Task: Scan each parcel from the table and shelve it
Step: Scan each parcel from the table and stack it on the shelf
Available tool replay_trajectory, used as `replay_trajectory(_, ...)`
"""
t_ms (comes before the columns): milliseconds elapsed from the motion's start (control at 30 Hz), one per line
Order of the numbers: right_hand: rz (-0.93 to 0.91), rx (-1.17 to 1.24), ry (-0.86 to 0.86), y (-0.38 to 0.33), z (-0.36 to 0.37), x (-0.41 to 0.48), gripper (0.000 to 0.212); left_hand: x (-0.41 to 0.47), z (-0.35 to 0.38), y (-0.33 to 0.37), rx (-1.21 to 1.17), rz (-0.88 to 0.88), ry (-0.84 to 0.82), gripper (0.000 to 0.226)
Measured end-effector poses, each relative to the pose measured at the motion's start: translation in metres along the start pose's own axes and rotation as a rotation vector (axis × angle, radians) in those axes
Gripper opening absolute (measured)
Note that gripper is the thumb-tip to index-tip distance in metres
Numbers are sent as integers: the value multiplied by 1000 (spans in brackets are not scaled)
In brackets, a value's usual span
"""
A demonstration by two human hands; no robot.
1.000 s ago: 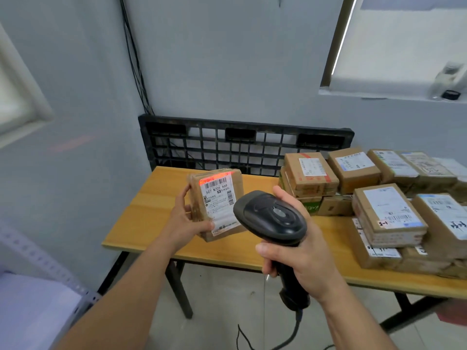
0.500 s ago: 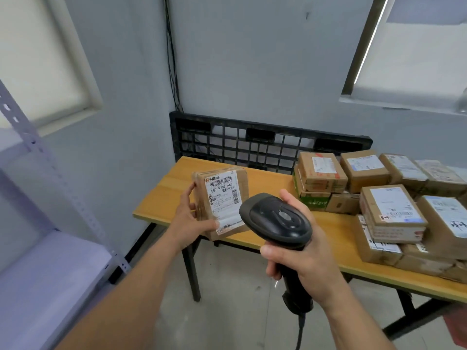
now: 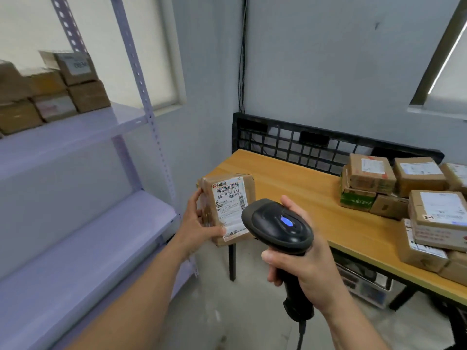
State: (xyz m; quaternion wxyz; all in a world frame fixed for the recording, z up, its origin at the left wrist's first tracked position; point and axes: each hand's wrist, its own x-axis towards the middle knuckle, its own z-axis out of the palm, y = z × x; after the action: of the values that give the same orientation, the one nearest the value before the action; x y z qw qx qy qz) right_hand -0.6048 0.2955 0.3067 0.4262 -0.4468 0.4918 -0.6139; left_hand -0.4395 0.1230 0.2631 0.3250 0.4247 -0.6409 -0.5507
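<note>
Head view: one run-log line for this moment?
left hand holds parcel | right hand grips scanner, blue light lit | parcel not yet shelved

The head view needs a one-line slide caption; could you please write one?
A labelled parcel, held in the left hand, faces the scanner gripped in the right hand, between shelf and table.

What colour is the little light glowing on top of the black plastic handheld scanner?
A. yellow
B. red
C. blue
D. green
C: the black plastic handheld scanner, gripped by the right hand, shows a small blue glow on top of its head.
</note>
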Motion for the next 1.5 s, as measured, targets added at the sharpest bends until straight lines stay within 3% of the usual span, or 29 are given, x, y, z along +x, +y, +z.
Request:
replay_trajectory(100, -10, 32, -73, 3, 17, -7, 92, -31, -22, -2, 10, -14, 85, 121)
replay_trajectory(333, -75, -18, -191, -4, 61, -13, 94, -95, -73, -3, 44, 40, 345, 92)
replay_trajectory(667, -204, -27, -329, -12, 152, -26, 94, -183, -164, 5, 53, 104, 607, 74)
replay_trajectory(1500, -287, -67, -576, -19, 508, -95, 94, -441, -481, 14, 131, 238, 1051, 72)
